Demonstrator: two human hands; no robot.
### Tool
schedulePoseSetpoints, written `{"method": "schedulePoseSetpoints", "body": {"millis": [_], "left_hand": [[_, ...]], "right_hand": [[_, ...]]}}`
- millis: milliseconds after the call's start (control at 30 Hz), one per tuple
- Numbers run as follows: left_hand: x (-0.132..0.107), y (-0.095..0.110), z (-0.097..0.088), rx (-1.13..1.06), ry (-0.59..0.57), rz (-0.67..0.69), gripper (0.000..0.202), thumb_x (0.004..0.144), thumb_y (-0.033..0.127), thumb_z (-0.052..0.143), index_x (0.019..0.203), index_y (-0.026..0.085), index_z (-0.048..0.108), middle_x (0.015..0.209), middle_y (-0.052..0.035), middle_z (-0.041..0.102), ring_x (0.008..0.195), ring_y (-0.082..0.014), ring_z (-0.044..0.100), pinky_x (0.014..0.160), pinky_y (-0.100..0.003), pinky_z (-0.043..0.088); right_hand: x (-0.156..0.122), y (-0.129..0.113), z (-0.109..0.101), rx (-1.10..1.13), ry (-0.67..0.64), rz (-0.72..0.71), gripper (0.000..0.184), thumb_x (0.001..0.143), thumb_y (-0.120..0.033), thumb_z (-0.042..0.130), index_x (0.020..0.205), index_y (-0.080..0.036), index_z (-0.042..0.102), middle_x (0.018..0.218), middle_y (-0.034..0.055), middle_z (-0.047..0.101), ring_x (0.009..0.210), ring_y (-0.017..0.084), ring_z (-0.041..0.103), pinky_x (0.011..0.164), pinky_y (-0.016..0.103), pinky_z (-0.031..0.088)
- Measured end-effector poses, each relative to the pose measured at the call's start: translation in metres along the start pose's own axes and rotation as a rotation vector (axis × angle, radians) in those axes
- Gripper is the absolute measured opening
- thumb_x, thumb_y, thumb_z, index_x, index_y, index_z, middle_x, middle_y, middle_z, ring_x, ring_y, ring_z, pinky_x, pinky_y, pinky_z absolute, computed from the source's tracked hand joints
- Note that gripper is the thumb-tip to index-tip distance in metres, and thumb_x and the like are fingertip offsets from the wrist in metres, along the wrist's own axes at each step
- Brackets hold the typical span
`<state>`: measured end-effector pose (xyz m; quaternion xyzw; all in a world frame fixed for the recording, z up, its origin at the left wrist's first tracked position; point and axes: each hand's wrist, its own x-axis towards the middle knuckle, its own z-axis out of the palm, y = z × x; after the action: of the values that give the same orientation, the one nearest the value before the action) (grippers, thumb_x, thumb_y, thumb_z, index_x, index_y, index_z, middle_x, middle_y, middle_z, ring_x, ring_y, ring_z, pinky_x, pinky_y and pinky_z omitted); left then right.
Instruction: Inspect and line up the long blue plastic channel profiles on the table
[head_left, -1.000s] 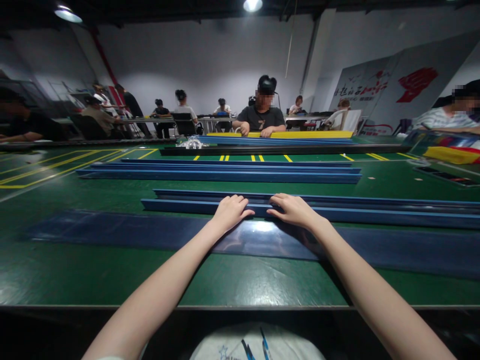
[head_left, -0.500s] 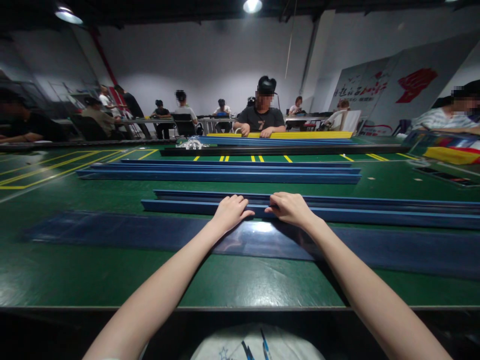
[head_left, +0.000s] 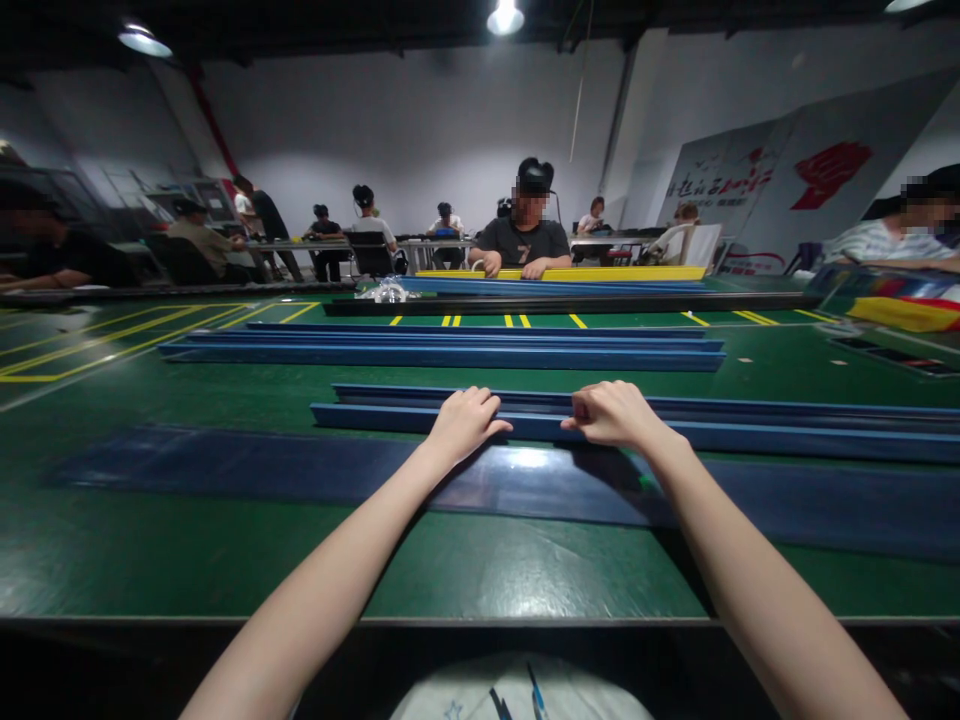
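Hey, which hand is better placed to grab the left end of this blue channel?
Probably your left hand: it sits at the blue channel, nearer that end. Your right hand is farther along, beyond the left one.

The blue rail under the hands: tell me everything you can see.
The blue rail is long, straight, perhaps plastic, with two raised sides. It lies crosswise on the green table, beyond a dark strip. The left hand and right hand curl over its near side; its right end is out of view.
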<state>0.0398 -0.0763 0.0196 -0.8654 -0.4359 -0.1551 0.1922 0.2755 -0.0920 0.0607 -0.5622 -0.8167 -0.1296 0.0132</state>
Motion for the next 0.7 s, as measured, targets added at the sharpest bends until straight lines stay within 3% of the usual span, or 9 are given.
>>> {"method": "schedulePoseSetpoints", "body": {"millis": [167, 333, 700], "left_hand": [[0.001, 0.0, -0.001, 0.001, 0.006, -0.011, 0.034, 0.079, 0.051, 0.052, 0.079, 0.017, 0.054, 0.086, -0.0039, 0.059, 0.081, -0.0175, 0.051, 0.067, -0.028, 0.034], [0.001, 0.001, 0.001, 0.003, 0.015, -0.014, 0.036, 0.08, 0.052, 0.05, 0.079, 0.017, 0.055, 0.086, -0.0039, 0.059, 0.081, -0.0178, 0.052, 0.068, -0.028, 0.034], [0.0, 0.003, 0.006, -0.039, -0.088, -0.03, 0.033, 0.087, 0.046, 0.044, 0.083, 0.016, 0.058, 0.087, -0.0038, 0.062, 0.085, -0.0172, 0.057, 0.07, -0.027, 0.038]], "right_hand": [[-0.003, 0.009, 0.0, 0.034, -0.032, 0.052, 0.032, 0.073, -0.051, 0.053, 0.067, -0.022, 0.064, 0.072, 0.0039, 0.068, 0.067, 0.019, 0.061, 0.05, 0.024, 0.023], [-0.003, 0.008, 0.004, 0.013, -0.017, -0.009, 0.03, 0.077, -0.047, 0.048, 0.073, -0.021, 0.062, 0.078, 0.0039, 0.068, 0.07, 0.019, 0.06, 0.05, 0.025, 0.021], [0.004, -0.022, 0.016, 0.023, 0.004, -0.168, 0.042, 0.089, -0.049, 0.033, 0.086, -0.018, 0.061, 0.089, 0.007, 0.066, 0.078, 0.018, 0.061, 0.055, 0.026, 0.027]]}}
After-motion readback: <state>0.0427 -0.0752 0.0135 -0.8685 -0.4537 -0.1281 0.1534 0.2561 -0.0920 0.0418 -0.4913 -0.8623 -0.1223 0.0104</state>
